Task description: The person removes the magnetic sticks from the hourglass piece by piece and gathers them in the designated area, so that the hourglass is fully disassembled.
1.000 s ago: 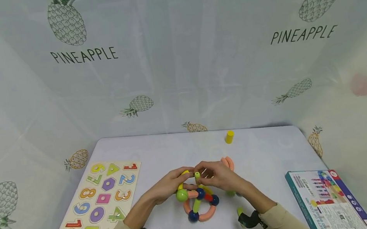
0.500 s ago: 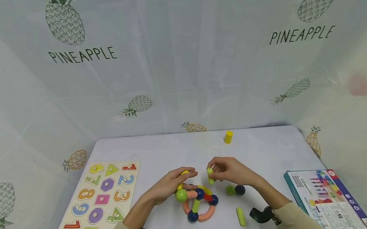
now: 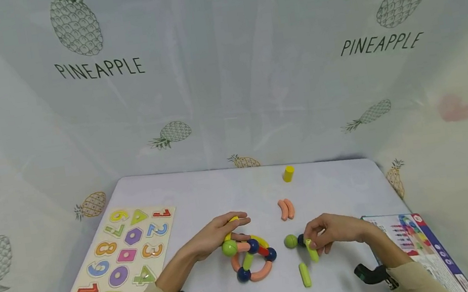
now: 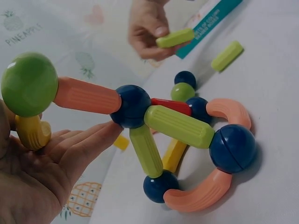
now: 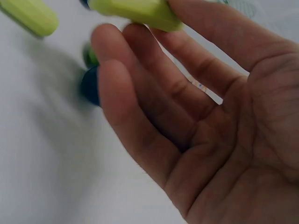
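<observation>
My left hand (image 3: 215, 236) rests against a magnetic stick-and-ball structure (image 4: 180, 126), its fingers fairly straight behind it. A green ball (image 4: 30, 84) tops a curved yellow stick (image 4: 32, 133) beside my left thumb, which is largely hidden in the left wrist view. Salmon, green and red sticks join several dark blue balls into a ring-based frame. To the right, my right hand (image 3: 337, 228) pinches a short light green stick (image 3: 312, 250) between thumb and fingers, above the table. A loose green ball (image 3: 290, 241) and a partly covered dark blue ball (image 3: 301, 240) lie just left of it.
Another green stick (image 3: 304, 275) lies nearer the front. Two curved salmon sticks (image 3: 286, 209) and a yellow stick (image 3: 288, 174) are farther back. A number puzzle board (image 3: 120, 262) lies left; a toy box (image 3: 413, 240) lies right, partly under the right forearm.
My right hand has moved from the structure's top to the right and toward the front, carrying the green stick away. The left hand has stayed in place.
</observation>
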`<state>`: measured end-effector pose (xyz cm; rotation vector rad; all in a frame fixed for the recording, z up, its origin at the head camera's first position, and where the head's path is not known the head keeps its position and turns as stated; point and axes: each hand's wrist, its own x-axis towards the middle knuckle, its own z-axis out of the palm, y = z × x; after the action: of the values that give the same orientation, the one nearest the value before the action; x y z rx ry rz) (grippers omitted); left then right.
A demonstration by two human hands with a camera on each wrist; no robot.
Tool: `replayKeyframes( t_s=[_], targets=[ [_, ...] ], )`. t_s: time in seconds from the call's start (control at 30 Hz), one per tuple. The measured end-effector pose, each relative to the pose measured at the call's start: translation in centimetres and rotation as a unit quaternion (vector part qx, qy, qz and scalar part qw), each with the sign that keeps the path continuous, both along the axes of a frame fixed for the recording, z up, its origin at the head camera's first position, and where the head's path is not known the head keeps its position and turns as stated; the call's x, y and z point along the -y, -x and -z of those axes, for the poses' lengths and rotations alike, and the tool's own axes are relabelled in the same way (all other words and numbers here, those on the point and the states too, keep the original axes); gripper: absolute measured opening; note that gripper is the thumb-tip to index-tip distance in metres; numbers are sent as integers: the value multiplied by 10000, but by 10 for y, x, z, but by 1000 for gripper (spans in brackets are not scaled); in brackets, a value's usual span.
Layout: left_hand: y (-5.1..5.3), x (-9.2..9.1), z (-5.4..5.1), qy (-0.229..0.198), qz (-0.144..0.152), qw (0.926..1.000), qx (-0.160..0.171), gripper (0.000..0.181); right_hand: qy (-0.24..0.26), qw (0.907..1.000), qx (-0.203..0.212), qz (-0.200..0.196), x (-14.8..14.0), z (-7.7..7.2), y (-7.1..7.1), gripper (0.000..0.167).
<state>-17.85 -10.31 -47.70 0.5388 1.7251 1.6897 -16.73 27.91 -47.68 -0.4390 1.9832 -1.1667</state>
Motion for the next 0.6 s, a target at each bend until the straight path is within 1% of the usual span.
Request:
replayKeyframes(
  t_s=[0.17,0.3,0.47,0.6],
  targets=[
    [0,0,-1,9,-18,10000,17,46,14,9984,487,-284,-10,12,-8,17],
    [0,0,-1,36,-24,10000,3,46,-341,9966,692,-306,-10,19,-12,13],
    [0,0,-1,23,-19,10000,-7,47,-852,9943,616,-173,-5,23,-14,10],
    [0,0,-2,38,-19,10000,-19,48,-1174,9920,468,-79,1,25,-15,9]
  ],
)
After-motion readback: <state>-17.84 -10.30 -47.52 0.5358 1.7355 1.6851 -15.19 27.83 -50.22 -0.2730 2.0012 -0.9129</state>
